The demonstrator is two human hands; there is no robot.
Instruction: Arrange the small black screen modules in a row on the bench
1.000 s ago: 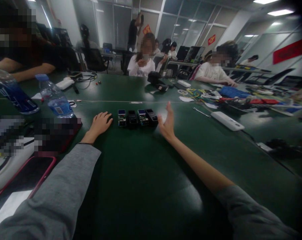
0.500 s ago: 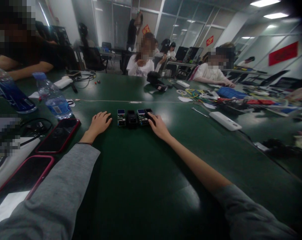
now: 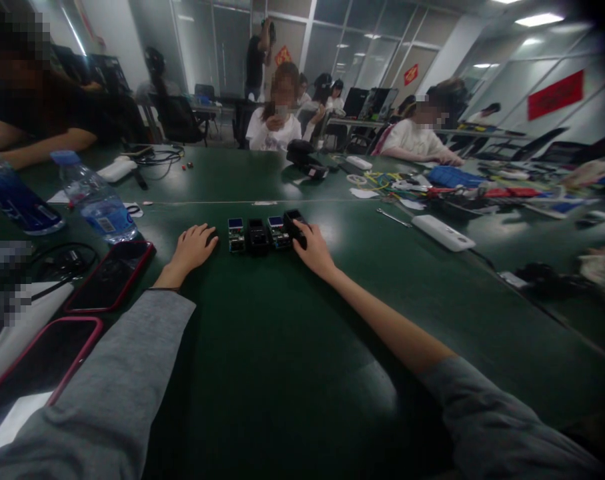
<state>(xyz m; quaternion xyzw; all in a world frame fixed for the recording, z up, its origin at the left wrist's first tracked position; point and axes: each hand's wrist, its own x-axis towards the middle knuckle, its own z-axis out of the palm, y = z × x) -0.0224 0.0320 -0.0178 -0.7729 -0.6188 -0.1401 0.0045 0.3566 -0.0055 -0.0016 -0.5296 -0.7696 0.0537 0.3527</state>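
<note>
Several small devices stand in a row on the green table [image 3: 262,333]. From the left come a bare circuit board with a small screen [image 3: 236,235], a black-cased device [image 3: 257,235], and a second circuit board with a screen [image 3: 278,232]. At the right end is another black-cased device [image 3: 293,219], slightly tilted. My right hand [image 3: 313,249] has its fingers and thumb around that one, covering its right side. My left hand [image 3: 195,247] lies palm down on the table, fingers stretched out, just left of the row and holding nothing.
To the left are a water bottle [image 3: 102,207], a blue-labelled bottle [image 3: 22,200] and two red-edged phones [image 3: 109,277]. A white power strip [image 3: 442,232], a wrench [image 3: 393,218] and tangled cables [image 3: 382,183] lie right. People sit across the table.
The view has shifted slightly. My right hand's fingers have closed further around the right-end black device, which now sits more angled. My left hand stays in place on the table.
</note>
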